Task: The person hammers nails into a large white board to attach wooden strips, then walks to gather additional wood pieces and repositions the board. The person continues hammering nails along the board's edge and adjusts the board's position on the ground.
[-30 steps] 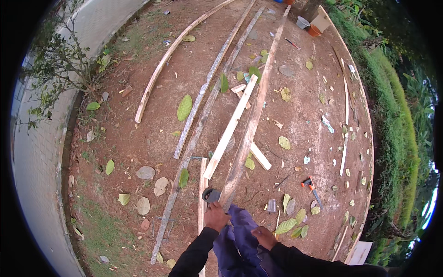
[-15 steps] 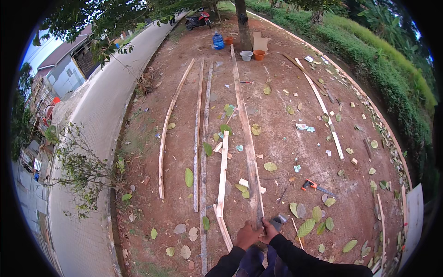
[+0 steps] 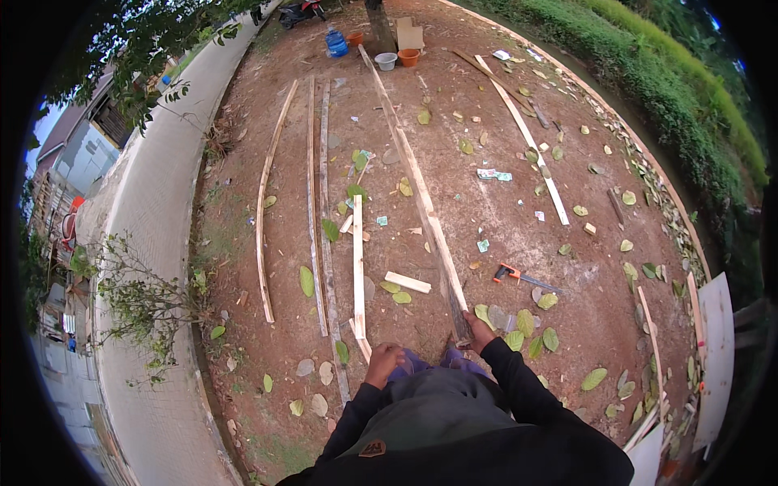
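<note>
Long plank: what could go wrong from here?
Only the right hand holds the long plank, at its near end, so it may twist or slip. The far end shows close to the grey bucket, so a swing could knock that over. The orange-handled saw lies to the right; a sidestep could land on it.

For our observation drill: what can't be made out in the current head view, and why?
Head view:
Left grip: curled, hiding its palm; whether it holds anything is unclear.
Right grip: the long plank hides any part beneath it.
Red motorbike: cut off by the top edge.
Paper slips: printing too small.
</note>
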Demonstrator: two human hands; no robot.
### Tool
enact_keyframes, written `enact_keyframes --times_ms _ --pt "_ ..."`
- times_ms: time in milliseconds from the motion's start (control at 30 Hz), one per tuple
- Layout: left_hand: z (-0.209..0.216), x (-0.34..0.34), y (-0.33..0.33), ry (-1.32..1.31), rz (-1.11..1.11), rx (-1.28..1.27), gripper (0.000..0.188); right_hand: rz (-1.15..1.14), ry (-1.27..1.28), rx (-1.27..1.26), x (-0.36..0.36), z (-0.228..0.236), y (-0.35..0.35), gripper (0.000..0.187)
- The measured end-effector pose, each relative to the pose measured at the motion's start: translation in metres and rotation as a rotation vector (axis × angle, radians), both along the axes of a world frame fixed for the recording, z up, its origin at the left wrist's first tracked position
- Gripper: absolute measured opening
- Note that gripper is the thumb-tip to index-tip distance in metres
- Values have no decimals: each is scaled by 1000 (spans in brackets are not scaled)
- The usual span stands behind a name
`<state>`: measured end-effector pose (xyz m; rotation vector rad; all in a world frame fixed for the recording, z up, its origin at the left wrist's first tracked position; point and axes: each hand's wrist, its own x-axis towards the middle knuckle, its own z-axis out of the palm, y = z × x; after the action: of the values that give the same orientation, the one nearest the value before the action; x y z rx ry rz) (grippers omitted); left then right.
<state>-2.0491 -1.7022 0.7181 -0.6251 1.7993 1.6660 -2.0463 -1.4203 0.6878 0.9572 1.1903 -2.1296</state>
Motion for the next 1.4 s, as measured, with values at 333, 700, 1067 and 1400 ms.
enact_keyframes --times_ms 333,700,1067,1400 --pt "16 -86 66 41 -156 146 46 236 -15 404 -18 69 -53 67" --pt "31 -124 52 -24 -293 274 44 436 86 811 -22 63 -107 69" --pt "43 -125 43 1 -301 310 49 393 109 827 -16 48 -112 68" --pt "42 -132 30 -19 -82 342 50 -36 92 -7 -19 86 -106 51"
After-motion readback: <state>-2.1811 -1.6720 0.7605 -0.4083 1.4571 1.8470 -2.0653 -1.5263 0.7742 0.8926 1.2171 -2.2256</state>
